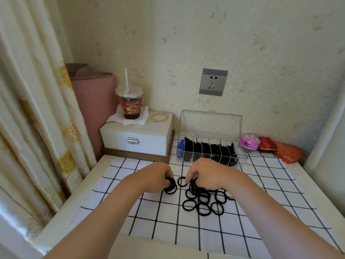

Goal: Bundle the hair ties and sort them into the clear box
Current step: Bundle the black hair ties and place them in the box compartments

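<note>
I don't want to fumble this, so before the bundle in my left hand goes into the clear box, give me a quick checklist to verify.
1. Lid of the clear box open: ok.
2. Left hand grips the bundle: ok.
3. Right hand free of the loose pile: not ok, its fingers are curled round some ties.
4. Empty compartment in the box: cannot tell, black ties fill most.
5. Way from hands to box free of things: ok.

Black ties (pixel 192 187) loose nr clear box (pixel 210 126)
</note>
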The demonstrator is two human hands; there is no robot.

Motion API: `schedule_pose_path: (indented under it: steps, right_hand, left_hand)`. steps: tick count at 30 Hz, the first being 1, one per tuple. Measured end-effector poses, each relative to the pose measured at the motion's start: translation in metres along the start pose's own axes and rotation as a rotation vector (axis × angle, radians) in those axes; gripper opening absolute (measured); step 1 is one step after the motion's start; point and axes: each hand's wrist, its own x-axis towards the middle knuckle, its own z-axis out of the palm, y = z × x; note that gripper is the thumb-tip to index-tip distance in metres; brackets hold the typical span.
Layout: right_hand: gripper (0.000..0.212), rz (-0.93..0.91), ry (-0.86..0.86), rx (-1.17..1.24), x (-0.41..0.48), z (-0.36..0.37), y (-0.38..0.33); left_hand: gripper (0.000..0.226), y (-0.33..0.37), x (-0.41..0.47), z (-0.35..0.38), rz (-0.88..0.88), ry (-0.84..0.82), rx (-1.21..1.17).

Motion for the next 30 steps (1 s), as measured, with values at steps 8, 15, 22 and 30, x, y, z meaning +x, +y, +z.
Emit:
schedule_pose_path:
  steps: [8, 15, 22, 30]
  right_hand:
    - [0.017, 0.097, 0.069, -0.295, 0.012, 0.027, -0.008]
    - [0.019, 0.068, 0.207, 0.126, 0.0, 0.005, -0.002]
    - [0.021, 0.083, 0.25, 0.728, -0.006, 0.0, -0.008]
    - [0.024, 0.157, 0.408, 0.785, -0.009, -0.002, 0.001]
  left_hand:
    - [0.016, 0.0, -0.001, 0.0, -0.067, -0.007, -0.381]
    - [0.021, 0.005, 0.002, 0.0, -0.096, 0.082, -0.553]
    - [0.018, 0.022, 0.011, 0.005, -0.082, 0.093, -0.767]
    - [0.016, 0.037, 0.016, 0.0, -0.09, -0.166, -1.34]
